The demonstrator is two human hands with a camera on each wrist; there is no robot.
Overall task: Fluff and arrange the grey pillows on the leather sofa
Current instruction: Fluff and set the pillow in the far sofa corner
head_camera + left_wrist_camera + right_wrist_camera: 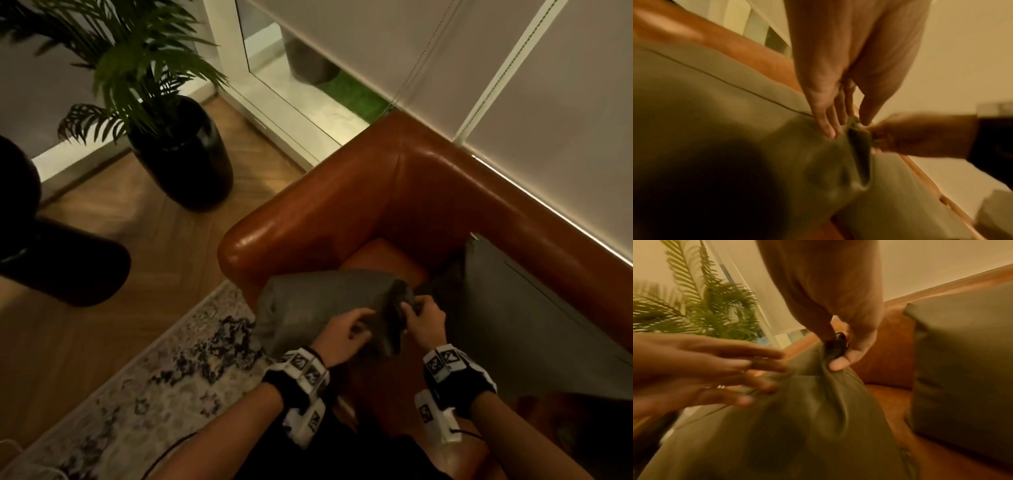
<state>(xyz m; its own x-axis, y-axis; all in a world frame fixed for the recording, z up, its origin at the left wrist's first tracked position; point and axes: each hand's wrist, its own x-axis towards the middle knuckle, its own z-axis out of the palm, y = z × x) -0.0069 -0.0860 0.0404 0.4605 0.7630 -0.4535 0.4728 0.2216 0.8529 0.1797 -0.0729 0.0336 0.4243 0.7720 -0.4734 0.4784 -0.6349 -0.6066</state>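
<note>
A grey pillow (318, 305) lies on the seat of the brown leather sofa (394, 192), against the armrest. My right hand (409, 308) pinches a bunched fold of its cover at the pillow's right end; the right wrist view shows the right hand (835, 352) with thumb and fingers closed on that fold of the pillow (797, 426). My left hand (361, 323) rests on the pillow beside the fold, and the left hand (847, 127) has straight fingers touching the fabric. A second grey pillow (513, 325) leans upright against the sofa back at the right.
A palm in a black pot (185, 161) stands on the wooden floor left of the armrest. A patterned rug (154, 394) lies in front of the sofa. A black rounded object (51, 260) sits at the far left. Window blinds (548, 102) hang behind the sofa.
</note>
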